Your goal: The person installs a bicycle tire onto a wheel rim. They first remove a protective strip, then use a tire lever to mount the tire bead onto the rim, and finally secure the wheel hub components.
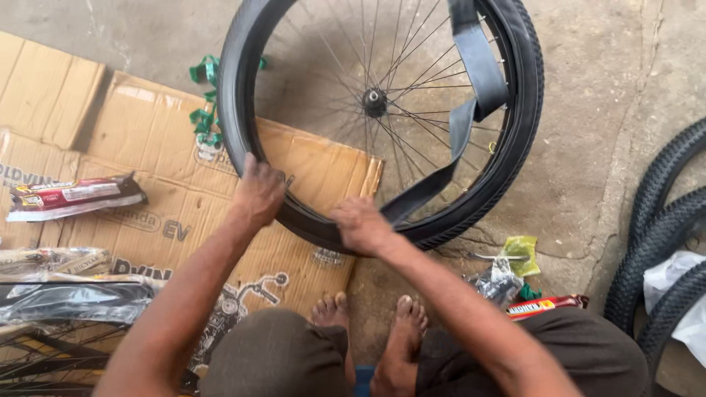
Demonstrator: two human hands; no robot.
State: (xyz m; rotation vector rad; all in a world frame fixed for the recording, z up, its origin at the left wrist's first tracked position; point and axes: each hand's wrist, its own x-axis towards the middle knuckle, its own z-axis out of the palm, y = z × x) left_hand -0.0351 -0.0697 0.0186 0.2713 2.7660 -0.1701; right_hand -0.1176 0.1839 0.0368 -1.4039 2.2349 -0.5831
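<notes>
A bicycle wheel (375, 99) stood upright on the concrete floor (603, 95) in front of the squatting person, its black tyre (526, 110) still around the rim and its thin spokes meeting at the hub. The left hand (259, 192) was closed over the lower left part of the tyre, fingers curled onto its outer edge. The right hand (360, 224) gripped the bottom of the tyre just beside it, fingers pressed in where the inner tube (471, 110) met the rim. That flat black inner tube hung loose across the wheel, running from the top of the rim down the right side and slanting back to the right hand.

The wheel's lower left rested against flattened cardboard (147, 140) spread over the floor. On the cardboard, well to the left of the hands, lay a red and black packet (73, 197); more wrapped packets (70, 298) lay nearer the left edge. A green strip (204, 103) sat behind the wheel's left side. The person's bare feet (371, 316) stood just below the wheel. To the right of them lay a red packet (544, 306) and crumpled yellow-green wrapping (521, 254). Knobbly black tyres (662, 242) were stacked at the far right edge, well apart from the hands.
</notes>
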